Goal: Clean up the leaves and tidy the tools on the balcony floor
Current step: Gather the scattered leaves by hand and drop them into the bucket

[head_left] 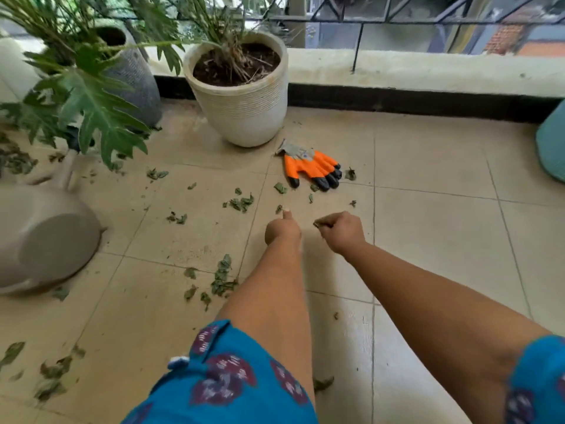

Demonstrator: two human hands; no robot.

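Note:
Green leaf scraps [241,203] lie scattered over the beige tiled floor [428,240], with another clump [223,276] beside my left forearm. An orange gardening glove [312,166] with black claw tips lies flat in front of the white pot. My left hand [282,229] reaches forward with its fingers curled and one finger stretched toward a small leaf [278,208]. My right hand [341,229] is closed in a fist around a few leaf bits [319,223] that poke out at its left side.
A white ribbed pot [244,99] with a plant stands at the back. A grey vase [134,75] and big green leaves [91,99] are at the left. A beige overturned container [49,243] lies at the left. A teal object [552,145] sits at the right edge, a low wall [428,75] behind.

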